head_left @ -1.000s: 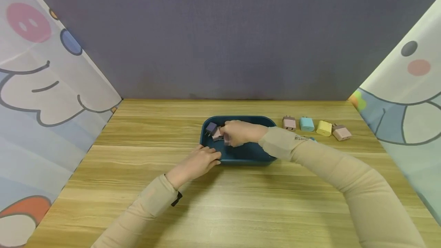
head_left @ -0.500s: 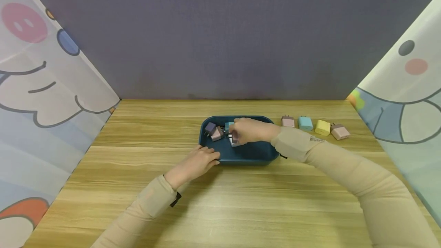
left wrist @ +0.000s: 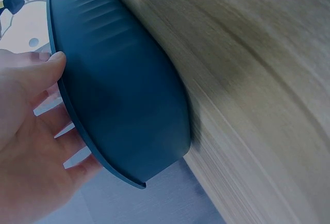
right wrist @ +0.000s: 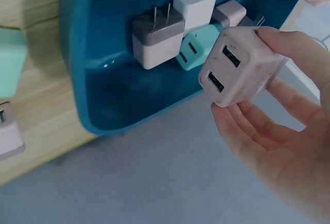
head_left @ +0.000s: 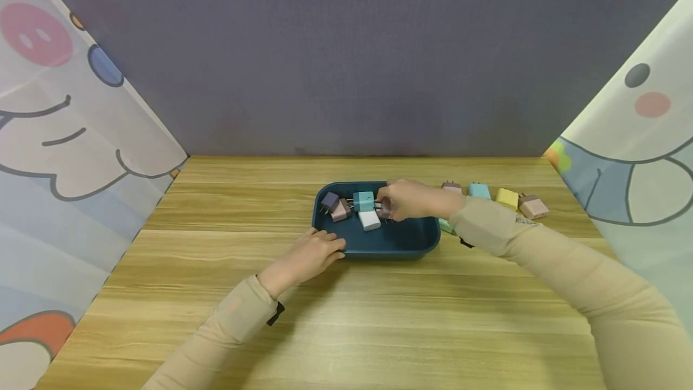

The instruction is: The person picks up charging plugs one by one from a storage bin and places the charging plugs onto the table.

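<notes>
My right hand pinches a pink charger plug with two USB ports, thumb on one side and fingers on the other, over the right half of a dark blue bin. Inside the bin lie a purple plug, a pink plug, a teal plug and a white plug. Another pink-and-grey plug, prongs up, shows in the right wrist view. My left hand grips the bin's front-left rim, thumb outside and fingers over the edge.
Right of the bin, a pink plug, a light blue plug, a yellow plug and a pink-brown plug stand on the wooden table. A green plug is partly hidden by my right sleeve. A grey panel closes the back.
My right hand has moved rightward within the bin, carrying the pink charger plug. The teal and white plugs have come into view. My left hand keeps its place on the rim.
</notes>
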Motion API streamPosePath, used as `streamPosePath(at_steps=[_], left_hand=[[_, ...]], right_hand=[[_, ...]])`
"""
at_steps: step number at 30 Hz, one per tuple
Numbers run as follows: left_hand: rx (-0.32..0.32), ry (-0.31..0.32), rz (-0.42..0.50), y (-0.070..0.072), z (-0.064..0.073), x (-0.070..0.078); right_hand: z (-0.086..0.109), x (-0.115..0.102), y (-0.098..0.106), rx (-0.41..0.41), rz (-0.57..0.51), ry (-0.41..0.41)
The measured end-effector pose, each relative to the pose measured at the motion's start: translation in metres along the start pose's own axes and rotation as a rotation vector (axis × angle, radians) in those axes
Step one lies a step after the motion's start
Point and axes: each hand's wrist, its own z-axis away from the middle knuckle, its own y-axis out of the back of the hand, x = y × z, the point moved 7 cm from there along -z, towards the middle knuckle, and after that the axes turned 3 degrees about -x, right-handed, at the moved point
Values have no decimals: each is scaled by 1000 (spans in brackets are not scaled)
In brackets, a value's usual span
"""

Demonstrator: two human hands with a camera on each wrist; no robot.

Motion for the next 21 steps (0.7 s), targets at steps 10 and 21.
streamPosePath(at_steps=[10,21], left_hand=[[-18,2,-3,-1,0,1],[-24,14,3,-2,0,0]], right_hand=[[18,11,8,14,-55,-24],[37,30,13,79,-53,-46]])
